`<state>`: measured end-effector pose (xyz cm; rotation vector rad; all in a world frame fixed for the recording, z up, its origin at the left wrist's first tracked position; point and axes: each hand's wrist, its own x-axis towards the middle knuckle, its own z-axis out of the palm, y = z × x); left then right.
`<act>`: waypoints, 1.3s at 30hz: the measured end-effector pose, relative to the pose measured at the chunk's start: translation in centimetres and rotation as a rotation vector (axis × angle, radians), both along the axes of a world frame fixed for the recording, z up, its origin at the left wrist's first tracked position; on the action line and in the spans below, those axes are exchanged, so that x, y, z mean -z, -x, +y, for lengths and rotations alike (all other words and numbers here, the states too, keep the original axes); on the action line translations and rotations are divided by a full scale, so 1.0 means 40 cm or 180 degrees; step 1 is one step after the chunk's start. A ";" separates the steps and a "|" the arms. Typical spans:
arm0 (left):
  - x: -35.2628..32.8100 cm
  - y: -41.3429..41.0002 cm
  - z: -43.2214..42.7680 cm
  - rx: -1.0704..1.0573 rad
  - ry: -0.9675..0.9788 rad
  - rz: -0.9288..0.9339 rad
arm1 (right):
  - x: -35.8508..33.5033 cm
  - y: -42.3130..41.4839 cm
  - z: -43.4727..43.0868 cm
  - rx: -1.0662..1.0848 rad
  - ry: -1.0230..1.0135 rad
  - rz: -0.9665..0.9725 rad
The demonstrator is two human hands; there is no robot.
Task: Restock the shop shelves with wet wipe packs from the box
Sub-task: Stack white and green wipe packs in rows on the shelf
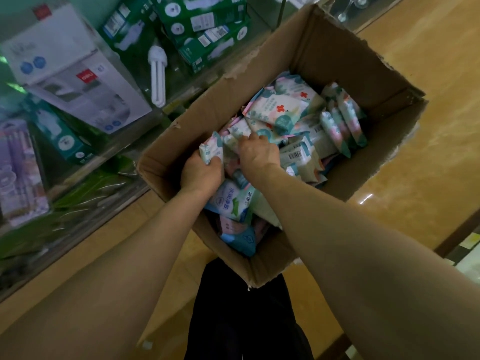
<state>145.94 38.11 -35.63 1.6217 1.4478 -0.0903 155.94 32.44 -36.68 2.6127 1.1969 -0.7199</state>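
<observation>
The left hand (200, 175) is down inside the box, its fingers curled tight round a white-and-teal pack (211, 151) that it holds upright near the box's near-left wall. The right hand (258, 154) is just beside it, knuckles up, with its fingertips (250, 137) pushed down among the packs; the back of the hand hides the grip, so I cannot tell whether it holds one. Both forearms reach in over the near end of the box.

The loose wet wipe packs (285, 110) fill the bottom of the cardboard box (345, 55) in a jumbled heap. Some with red crosses lie flat just beyond the right hand, a row stands on edge (342, 126) toward the right wall, and a bigger white pack with blue lettering (230, 203) lies under the left wrist.

The box's rim is torn and ragged, and its walls rise well above the heap, leaving bare cardboard at the far end. The left wall runs just beside the glass-fronted shelves (85, 219), which hold green cartons (207, 29), a white carton (78, 76) and a lamp bulb (157, 74). To the right of the box the orange-brown floor (441, 131) stretches away. Dark trousers (246, 320) show below the box's near corner.
</observation>
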 end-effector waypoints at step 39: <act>-0.889 -0.414 -0.664 0.2757 -0.0199 -0.1745 | -0.979 -0.108 -0.867 0.3284 -0.1661 -0.1068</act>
